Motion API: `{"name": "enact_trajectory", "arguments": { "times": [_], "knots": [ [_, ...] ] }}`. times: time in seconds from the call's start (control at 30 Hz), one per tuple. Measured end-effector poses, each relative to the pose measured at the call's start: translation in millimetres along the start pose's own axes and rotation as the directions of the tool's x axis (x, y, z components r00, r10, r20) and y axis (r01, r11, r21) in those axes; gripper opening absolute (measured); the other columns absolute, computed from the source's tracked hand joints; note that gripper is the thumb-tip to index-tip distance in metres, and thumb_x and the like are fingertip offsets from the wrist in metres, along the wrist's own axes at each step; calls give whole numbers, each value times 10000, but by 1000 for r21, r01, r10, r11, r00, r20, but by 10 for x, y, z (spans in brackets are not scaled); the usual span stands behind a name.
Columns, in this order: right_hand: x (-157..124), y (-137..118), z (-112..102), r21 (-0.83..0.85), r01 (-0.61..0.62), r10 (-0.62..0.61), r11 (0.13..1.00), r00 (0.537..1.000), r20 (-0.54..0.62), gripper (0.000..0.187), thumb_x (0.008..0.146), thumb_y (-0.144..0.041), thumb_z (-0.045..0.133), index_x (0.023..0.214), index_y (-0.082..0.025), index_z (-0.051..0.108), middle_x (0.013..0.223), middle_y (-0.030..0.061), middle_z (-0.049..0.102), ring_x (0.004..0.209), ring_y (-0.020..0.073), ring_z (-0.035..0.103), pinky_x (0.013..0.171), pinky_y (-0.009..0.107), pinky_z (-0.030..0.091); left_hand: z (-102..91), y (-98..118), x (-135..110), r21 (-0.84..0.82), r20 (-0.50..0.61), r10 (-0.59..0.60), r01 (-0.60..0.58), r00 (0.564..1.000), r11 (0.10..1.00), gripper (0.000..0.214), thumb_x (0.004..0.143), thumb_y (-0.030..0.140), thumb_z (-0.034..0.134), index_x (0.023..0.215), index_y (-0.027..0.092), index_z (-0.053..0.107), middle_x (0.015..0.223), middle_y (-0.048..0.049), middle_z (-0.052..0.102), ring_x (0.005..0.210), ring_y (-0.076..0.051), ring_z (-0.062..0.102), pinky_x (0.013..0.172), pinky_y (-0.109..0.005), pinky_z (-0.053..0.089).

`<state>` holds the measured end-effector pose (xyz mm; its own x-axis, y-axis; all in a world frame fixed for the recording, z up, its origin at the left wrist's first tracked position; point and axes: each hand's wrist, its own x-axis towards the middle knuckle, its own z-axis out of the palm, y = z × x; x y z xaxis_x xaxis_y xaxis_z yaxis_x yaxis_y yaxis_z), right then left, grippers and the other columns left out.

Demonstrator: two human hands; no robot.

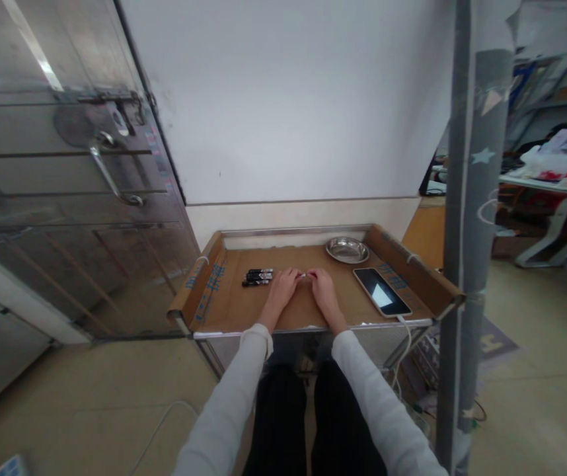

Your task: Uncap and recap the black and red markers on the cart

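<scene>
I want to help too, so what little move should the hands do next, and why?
Maybe ease the right hand slightly toward the phone: its fingertips nearly meet those of the left hand at a small pale thing, too small to name, and only cardboard shows between that hand and the phone.

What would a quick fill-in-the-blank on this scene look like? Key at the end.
1. Of the left hand and the right hand, the ____ one is nearer the pens.
2. Of the dish and the phone, the ____ is nearer the wall.
3. The cable meets the phone's ____ (near/far) end.
4. The door handle is on the ____ side of the picture.

Missing words: left; dish; near; left.
</scene>
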<state>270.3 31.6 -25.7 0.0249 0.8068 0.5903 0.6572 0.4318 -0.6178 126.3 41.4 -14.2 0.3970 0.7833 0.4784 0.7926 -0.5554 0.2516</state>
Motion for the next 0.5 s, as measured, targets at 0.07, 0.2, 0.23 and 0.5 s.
{"name": "enact_trajectory", "arguments": {
  "times": [0.07,0.2,0.23,0.5],
  "knots": [
    [-8,-51,-25,105,36,-46,994,995,94,305,871,-200,375,1076,-169,599,1044,119,647,975,217,595,897,373,451,-20,21,1,-32,-32,-11,10,999,999,191,926,233,420,1028,174,569,1034,-60,633,985,-175,567,884,-310,407],
    [-24,-105,-46,290,110,-194,951,940,279,598,845,-224,430,1419,-259,266,1383,59,465,1284,164,423,1056,353,346,-161,78,-120,-42,-115,-91,86,989,995,191,927,221,410,1008,163,573,997,-68,645,942,-177,568,869,-313,410],
    [-26,-96,-38,293,117,-202,949,939,279,645,843,-234,435,1444,-255,202,1424,60,413,1327,158,363,1086,359,306,-215,91,-183,-32,-141,-118,114,983,993,188,923,231,420,1013,175,575,996,-64,648,943,-182,562,868,-320,406],
    [-114,20,66,-170,54,-4,984,961,278,526,875,-262,373,1369,-81,365,1375,192,451,1313,241,382,1092,438,293,-438,-47,-634,70,-159,-498,512,853,856,178,880,175,451,994,179,588,1042,-110,604,976,-252,532,849,-421,412]
  ]
}}
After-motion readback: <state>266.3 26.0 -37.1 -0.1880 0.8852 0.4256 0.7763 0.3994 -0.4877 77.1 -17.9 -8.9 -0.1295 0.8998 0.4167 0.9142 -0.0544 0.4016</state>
